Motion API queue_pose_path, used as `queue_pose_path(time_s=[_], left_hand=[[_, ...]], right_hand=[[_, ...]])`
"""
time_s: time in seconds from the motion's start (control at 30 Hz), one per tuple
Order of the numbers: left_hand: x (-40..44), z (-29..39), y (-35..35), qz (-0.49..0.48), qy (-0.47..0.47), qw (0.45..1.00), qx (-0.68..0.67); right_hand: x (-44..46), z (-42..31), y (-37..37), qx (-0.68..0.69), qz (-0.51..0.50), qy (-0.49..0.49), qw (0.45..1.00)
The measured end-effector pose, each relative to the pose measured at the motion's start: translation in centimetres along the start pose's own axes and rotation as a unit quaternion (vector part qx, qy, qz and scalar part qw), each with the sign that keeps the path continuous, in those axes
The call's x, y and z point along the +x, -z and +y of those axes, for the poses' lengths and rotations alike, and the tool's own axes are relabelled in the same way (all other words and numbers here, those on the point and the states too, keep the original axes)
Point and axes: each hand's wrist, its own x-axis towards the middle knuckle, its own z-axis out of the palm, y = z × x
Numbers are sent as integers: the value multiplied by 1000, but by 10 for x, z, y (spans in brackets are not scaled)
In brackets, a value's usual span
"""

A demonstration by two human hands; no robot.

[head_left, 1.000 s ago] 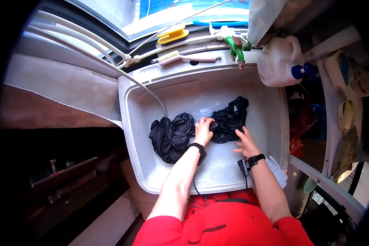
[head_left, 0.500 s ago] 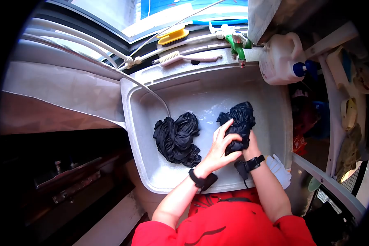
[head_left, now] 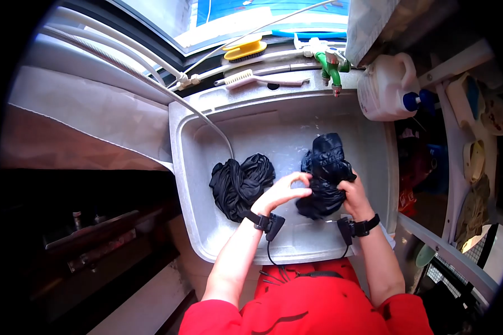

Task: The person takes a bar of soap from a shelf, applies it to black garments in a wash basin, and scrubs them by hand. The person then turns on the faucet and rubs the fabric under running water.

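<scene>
A wet black garment (head_left: 325,176) is bunched up over the right half of the grey sink (head_left: 198,240). My right hand (head_left: 356,194) grips its right side, thumb on top and the other fingers partly hidden. At the garment's left edge is my left hand (head_left: 285,191), thumb and fingers apart in a loose curve and holding nothing; whether the fingertips touch the cloth I cannot tell. A second black garment (head_left: 240,184) lies crumpled in the sink's left half. Black straps with small dark boxes circle both wrists.
A grey hose (head_left: 221,133) hangs into the sink. Along the back ledge are a white brush (head_left: 246,79), a yellow brush (head_left: 245,49) and a green tap (head_left: 331,70). At the right rear corner stands a white jug (head_left: 381,89), beside a metal shelf frame (head_left: 455,257).
My left hand has come off the garment and moved left. My right hand has shifted right and now shows its thumb on the cloth, which hangs more spread out.
</scene>
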Motion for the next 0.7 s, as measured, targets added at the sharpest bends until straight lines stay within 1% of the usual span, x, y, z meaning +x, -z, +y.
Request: queue_pose_path(time_s=[0.03, 0.07, 0.1, 0.13, 0.17, 0.2, 0.23, 0.27, 0.3, 0.33, 0.37, 0.4, 0.43, 0.47, 0.5, 0.53, 0.57, 0.6, 0.63, 0.67, 0.7], left_hand=[[3, 1, 2, 27, 30, 997, -62], [6, 2, -3, 69, -4, 991, -119], [11, 1, -7, 47, 8, 971, -234], [17, 1, -12, 24, 19, 938, -346], [21, 1, -15, -24, 18, 908, -418], [25, -1, -19, -25, 18, 907, -420], [31, -6, -21, 66, 20, 905, -420], [35, -11, -21, 157, 22, 895, -417], [36, -16, -18, 218, 17, 861, -460], [38, -35, -14, 271, -3, 858, -436], [43, -70, -6, 332, -34, 857, -394], [46, -100, 1, 390, -64, 850, -348], [43, -105, 5, 413, -36, 883, -220], [38, -110, 6, 427, -6, 900, -89], [34, -116, 9, 346, -1, 933, 103], [38, -126, 8, 252, -18, 957, 143], [35, -113, -2, 213, -35, 950, 227], [33, -100, -11, 174, -54, 934, 307], [38, -104, -9, 165, -38, 924, 344], [45, -110, -5, 213, 11, 917, 337], [55, -115, 1, 265, 66, 930, 246]], right_hand=[[-1, -8, -1, -61, -35, -11, 997], [-1, -11, 0, -121, -71, -21, 990], [1, -9, 5, -236, -94, 34, 967], [4, -14, 6, -384, -139, 114, 906], [7, -10, 8, -464, -139, 157, 861], [8, -6, 9, -540, -138, 197, 807], [3, -13, 1, -564, -132, 179, 796], [4, -11, 4, -564, -131, 178, 796], [9, -4, 11, -589, -56, 202, 781], [15, 3, 19, -609, 18, 225, 761], [22, 14, 36, -601, 76, 220, 765], [24, 25, 46, -625, 152, 206, 737], [24, 30, 48, -641, 176, 199, 720], [24, 35, 51, -657, 200, 190, 702], [24, 42, 53, -641, 186, 195, 718], [23, 47, 52, -626, 173, 198, 734], [23, 56, 55, -613, 145, 199, 751], [26, 72, 64, -551, 94, 212, 801], [26, 88, 66, -447, 73, 92, 887], [21, 91, 52, -326, 51, -31, 944], [16, 89, 42, -283, 50, -127, 949]])
